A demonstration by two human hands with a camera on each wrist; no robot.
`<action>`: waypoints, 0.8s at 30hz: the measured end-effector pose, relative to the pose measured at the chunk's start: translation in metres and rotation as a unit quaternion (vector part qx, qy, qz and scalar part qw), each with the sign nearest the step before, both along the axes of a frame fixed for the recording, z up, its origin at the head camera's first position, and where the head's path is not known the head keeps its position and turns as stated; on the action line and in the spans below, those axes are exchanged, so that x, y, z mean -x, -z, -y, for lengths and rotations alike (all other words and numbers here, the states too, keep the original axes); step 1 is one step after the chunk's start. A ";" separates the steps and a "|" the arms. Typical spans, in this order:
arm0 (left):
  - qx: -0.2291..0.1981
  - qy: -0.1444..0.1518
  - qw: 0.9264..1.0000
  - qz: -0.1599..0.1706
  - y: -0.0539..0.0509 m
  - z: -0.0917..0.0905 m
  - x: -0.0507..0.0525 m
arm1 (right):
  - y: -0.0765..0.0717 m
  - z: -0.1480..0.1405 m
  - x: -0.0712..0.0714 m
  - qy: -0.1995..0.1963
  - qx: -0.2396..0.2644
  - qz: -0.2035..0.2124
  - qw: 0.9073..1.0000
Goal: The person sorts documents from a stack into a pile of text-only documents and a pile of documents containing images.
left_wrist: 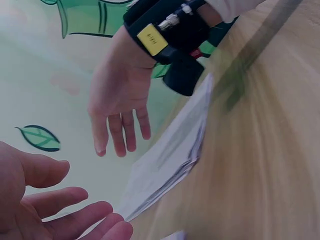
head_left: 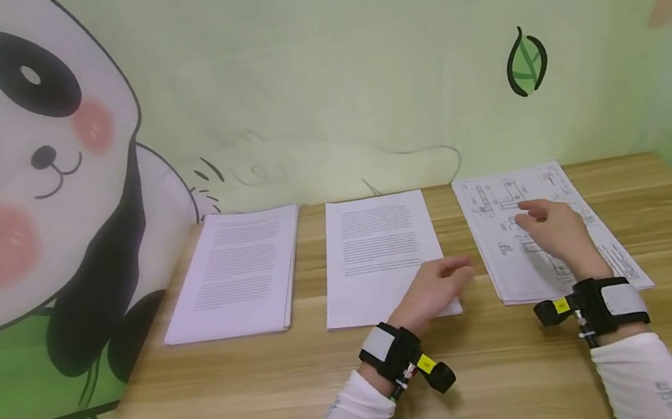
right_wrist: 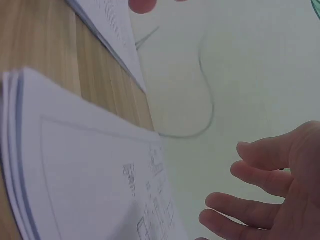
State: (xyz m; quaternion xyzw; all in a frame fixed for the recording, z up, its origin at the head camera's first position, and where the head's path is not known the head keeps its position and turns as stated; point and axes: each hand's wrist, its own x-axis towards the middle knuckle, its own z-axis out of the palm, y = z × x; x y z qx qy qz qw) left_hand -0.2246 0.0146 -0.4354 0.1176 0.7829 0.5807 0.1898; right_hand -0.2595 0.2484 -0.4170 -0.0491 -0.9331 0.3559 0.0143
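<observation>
Three stacks of paper lie side by side on the table. The right stack (head_left: pixel 494 265) has technical drawings on its top sheet; the middle stack (head_left: pixel 372 233) and the left stack (head_left: pixel 240 267) carry printed text. My right hand (head_left: pixel 557 231) hovers over the drawings, fingers loosely bent and holding nothing; in the right wrist view its fingers (right_wrist: pixel 245 210) are spread apart. My left hand (head_left: pixel 430 293) is above the lower right corner of the middle stack, pointing right. In the left wrist view its fingers (left_wrist: pixel 75 215) are relaxed, with nothing between them.
The wooden table (head_left: pixel 241 404) runs up to a pale green backdrop (head_left: pixel 293 100) printed with leaves and a large panda (head_left: pixel 107 164). Strips of table separate the stacks. Both wrists wear black straps (head_left: pixel 611 304) with small cameras.
</observation>
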 end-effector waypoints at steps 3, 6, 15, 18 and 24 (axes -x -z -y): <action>-0.002 -0.006 1.000 -0.007 -0.006 0.013 0.002 | -0.005 0.015 -0.001 -0.015 0.027 -0.007 1.000; 0.003 -0.019 1.000 -0.014 -0.013 0.030 0.005 | -0.012 0.028 -0.004 -0.032 0.049 -0.019 0.998; 0.024 -0.071 0.995 -0.068 -0.037 0.086 0.010 | -0.028 0.059 -0.015 -0.087 0.094 -0.049 0.991; 0.019 -0.091 0.992 -0.089 -0.042 0.103 0.011 | -0.030 0.069 -0.018 -0.104 0.106 -0.055 0.987; 0.023 -0.126 0.986 -0.104 -0.051 0.132 0.012 | -0.037 0.092 -0.020 -0.126 0.142 -0.069 0.979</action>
